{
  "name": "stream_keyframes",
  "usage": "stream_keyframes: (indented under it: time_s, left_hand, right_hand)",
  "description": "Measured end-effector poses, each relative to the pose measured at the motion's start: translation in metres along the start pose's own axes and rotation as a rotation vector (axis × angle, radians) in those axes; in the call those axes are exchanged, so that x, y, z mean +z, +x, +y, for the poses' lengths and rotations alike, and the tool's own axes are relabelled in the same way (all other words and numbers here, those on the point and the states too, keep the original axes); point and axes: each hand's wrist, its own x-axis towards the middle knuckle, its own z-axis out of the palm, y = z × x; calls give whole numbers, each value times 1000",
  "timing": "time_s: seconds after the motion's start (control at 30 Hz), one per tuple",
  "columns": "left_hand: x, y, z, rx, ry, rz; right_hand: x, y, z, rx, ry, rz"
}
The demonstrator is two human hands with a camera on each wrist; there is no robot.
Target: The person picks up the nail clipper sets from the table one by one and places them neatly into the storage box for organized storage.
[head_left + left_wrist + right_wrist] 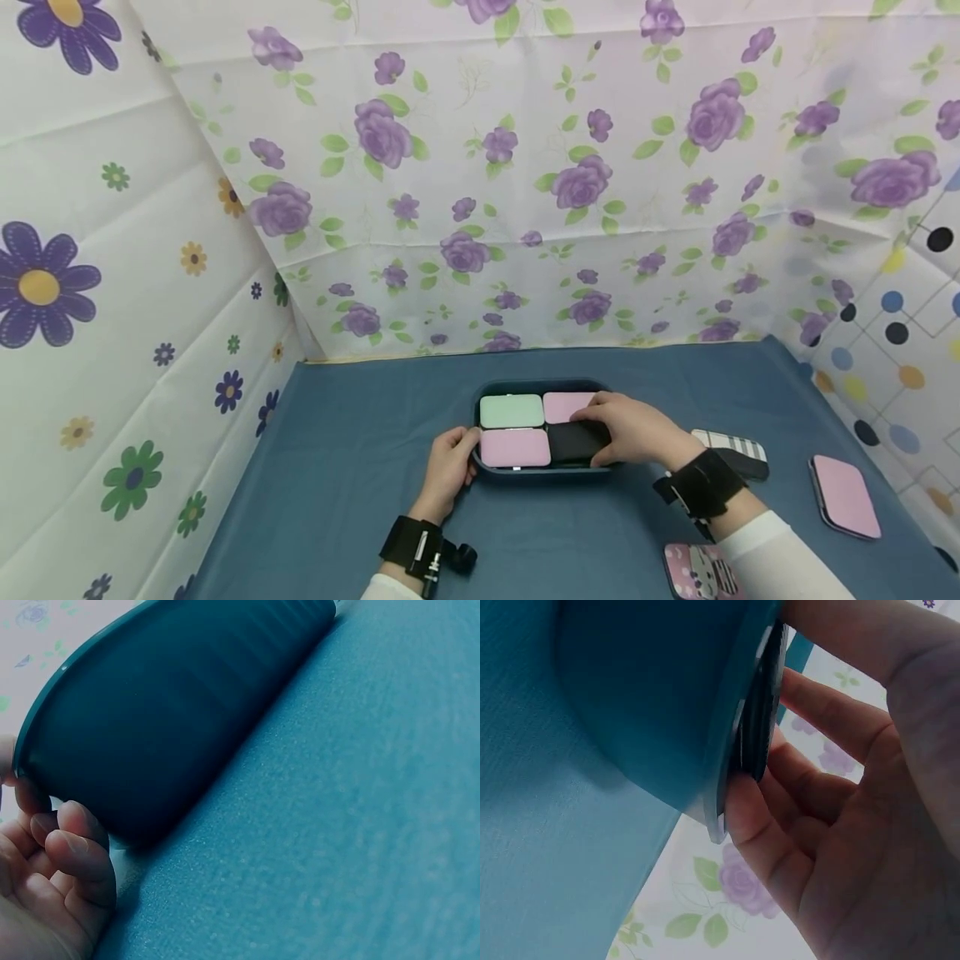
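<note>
Left grip [447, 467] pinches rim of dark-blue, rounded, plastic-looking tray [562, 474]; right grip [636, 428] holds flat black rectangular case [572, 442] in tray's front-right corner, presumably seating or lifting it; next move likely calls for steady tray.

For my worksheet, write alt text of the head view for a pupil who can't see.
A right hand grips a black case in a dark blue tray with a green case and two pink cases; the left hand holds the tray's left end. More cases lie at right on blue cloth.
</note>
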Motion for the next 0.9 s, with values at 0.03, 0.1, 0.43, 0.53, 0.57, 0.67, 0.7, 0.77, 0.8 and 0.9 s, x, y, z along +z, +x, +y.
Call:
stream_keyframes:
  time_s: [0.03, 0.1, 0.43, 0.53, 0.57, 0.67, 0.7, 0.77, 0.8, 0.9]
  left_hand:
    - [0, 0, 1, 0, -4, 1]
    - [1, 0, 2, 1, -11, 5]
    - [0, 1, -1, 9, -2, -4]
    - [0, 0, -2, 6, 1, -6]
    - [0, 0, -2, 3, 1, -7]
    - [1, -1, -3, 2, -1, -6]
    - [1, -1, -3, 3, -1, -7]
    - [1, -1, -3, 6, 0, -6]
    - [1, -1, -3, 9, -2, -5]
    - [0, -1, -1, 12, -1, -6]
  right_hand:
    - [0, 0, 0, 4, -2, 2]
    - [0, 0, 1, 10, 3, -2]
    - [1, -6, 3, -10, 38, -6]
    - [1, -8, 3, -15, 32, 14]
    - [1, -9, 3, -17, 32, 19]
    - [1, -9, 1, -7, 35, 29]
    - [1, -9, 0, -4, 38, 30]
    - [1, -8, -1, -5, 41, 32]
    - [1, -8, -1, -1, 40, 31]
    - [1, -8, -2, 3, 37, 28]
